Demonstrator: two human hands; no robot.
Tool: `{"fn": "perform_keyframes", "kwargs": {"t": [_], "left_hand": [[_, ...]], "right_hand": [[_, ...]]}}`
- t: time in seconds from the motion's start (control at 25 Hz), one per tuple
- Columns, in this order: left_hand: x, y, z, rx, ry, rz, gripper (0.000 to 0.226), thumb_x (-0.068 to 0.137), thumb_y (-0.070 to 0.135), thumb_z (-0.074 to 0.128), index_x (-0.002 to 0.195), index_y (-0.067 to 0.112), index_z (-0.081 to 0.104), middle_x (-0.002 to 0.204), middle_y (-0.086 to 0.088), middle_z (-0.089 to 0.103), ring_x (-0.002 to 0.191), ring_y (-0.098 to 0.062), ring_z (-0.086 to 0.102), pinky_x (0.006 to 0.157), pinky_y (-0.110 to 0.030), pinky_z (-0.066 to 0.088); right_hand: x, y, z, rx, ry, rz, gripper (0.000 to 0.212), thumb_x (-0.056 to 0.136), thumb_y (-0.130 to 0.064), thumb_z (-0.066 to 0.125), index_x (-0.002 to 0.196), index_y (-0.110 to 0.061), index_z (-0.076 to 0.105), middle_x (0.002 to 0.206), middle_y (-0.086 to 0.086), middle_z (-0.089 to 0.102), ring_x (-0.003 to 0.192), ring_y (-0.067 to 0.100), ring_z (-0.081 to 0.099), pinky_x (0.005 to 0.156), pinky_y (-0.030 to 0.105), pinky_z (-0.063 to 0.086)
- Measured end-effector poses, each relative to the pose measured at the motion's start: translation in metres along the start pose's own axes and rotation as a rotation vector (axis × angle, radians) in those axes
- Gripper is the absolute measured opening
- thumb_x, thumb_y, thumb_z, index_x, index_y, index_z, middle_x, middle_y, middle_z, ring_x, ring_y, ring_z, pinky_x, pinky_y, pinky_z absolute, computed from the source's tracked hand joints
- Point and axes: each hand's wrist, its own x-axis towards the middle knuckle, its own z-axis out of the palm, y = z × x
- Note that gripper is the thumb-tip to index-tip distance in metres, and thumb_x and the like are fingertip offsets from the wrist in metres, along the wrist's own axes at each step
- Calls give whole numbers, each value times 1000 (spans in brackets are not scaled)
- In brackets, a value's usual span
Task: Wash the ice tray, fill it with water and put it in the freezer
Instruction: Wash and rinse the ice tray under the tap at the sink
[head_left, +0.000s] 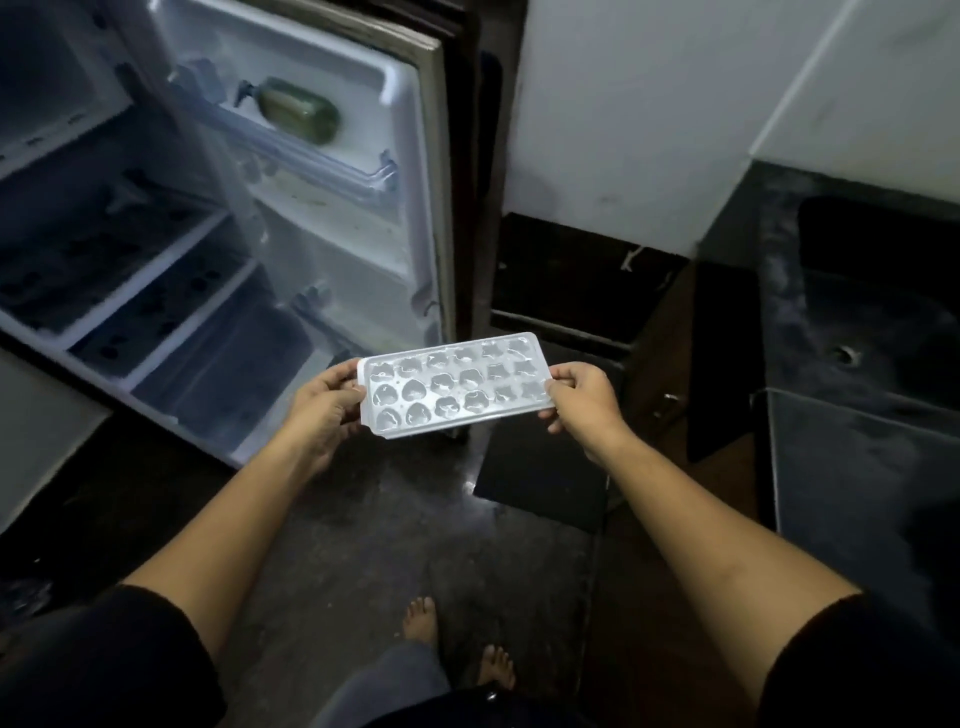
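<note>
Head view: we hold the ice tray (454, 384) between our two hands, out in front of us over the dark floor (363, 519). It hangs in the air close to level, its far right corner a little higher. The left hand (324, 410) has its grip closed on the tray's left short end, thumb on top of the rim and fingers curled underneath. The right hand (584, 402) has its grip pinched on the right short end, fingers bent round the edge and the back of the hand towards us. The tray is white and translucent, with three rows of shaped cells, hearts and stars among them. We cannot tell whether the cells hold water.

Just behind the tray stands the open fridge door (337, 234), its lower edge near the tray's far side. A green bottle (298, 109) lies on its side in the upper door shelf. To the left the fridge interior (130, 260) shows white shelves and dark compartments. To the right, well apart from the tray, a dark sink (872, 301) with its drain (847, 355) is set in a dark tabletop (779, 270) below a white wall (623, 130). Our bare feet (418, 618) stand on the floor below.
</note>
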Motion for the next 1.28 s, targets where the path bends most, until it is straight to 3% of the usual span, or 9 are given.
{"fn": "perform_keyframes", "kwargs": {"t": [0.2, 0.36, 0.48, 0.64, 0.88, 1.04, 1.2, 1.28], "left_hand": [[30, 32, 51, 92, -173, 9, 44, 98, -12, 51, 134, 10, 65, 116, -15, 74, 83, -20, 76, 62, -32, 63], [52, 58, 99, 193, -308, 42, 40, 101, -12, 48, 131, 8, 65, 104, -11, 73, 74, -16, 76, 54, -25, 61], [65, 73, 135, 258, -406, 75, 38, 102, -7, 50, 131, 11, 68, 109, -11, 78, 77, -15, 77, 56, -27, 60], [70, 93, 194, 312, -516, 120, 36, 103, -7, 48, 128, 9, 68, 91, -2, 78, 68, -9, 76, 50, -24, 57], [85, 111, 292, 387, -673, 161, 39, 102, -7, 48, 131, 7, 68, 105, -6, 72, 72, -9, 76, 57, -24, 60], [94, 123, 366, 420, -755, 194, 37, 102, -8, 48, 128, 8, 69, 101, -7, 72, 74, -12, 75, 59, -26, 60], [107, 137, 437, 458, -799, 203, 37, 103, -6, 48, 128, 9, 70, 103, -7, 74, 84, -19, 75, 75, -37, 62], [112, 144, 469, 467, -815, 196, 36, 103, -6, 49, 127, 9, 71, 95, -1, 77, 86, -20, 75, 75, -37, 61]], "right_hand": [[-10, 3, -42, 53, 180, 52, 19, 100, -4, 50, 107, -10, 66, 93, 3, 75, 67, 15, 69, 46, 26, 51], [-14, 5, -73, 92, 315, 66, 18, 100, -4, 51, 109, -9, 66, 92, 5, 74, 62, 12, 68, 45, 25, 50], [-16, 6, -96, 116, 398, 88, 19, 101, -5, 51, 112, -7, 66, 95, 6, 74, 63, 13, 68, 46, 26, 51], [-22, 4, -131, 158, 507, 129, 18, 102, -4, 50, 111, -7, 66, 95, 8, 72, 61, 13, 65, 44, 24, 50], [-14, 13, -191, 238, 622, 154, 24, 101, -3, 49, 110, -9, 70, 97, 7, 74, 59, 11, 62, 46, 24, 50], [5, 20, -239, 279, 716, 158, 27, 98, -2, 48, 101, -11, 73, 92, 5, 74, 53, 9, 57, 46, 25, 50], [30, 22, -288, 343, 782, 171, 24, 97, -7, 50, 97, -12, 74, 91, 8, 76, 53, 11, 56, 46, 27, 50], [43, 23, -312, 347, 797, 180, 20, 99, -12, 53, 97, -12, 73, 94, 10, 76, 54, 11, 56, 47, 28, 51]]}}
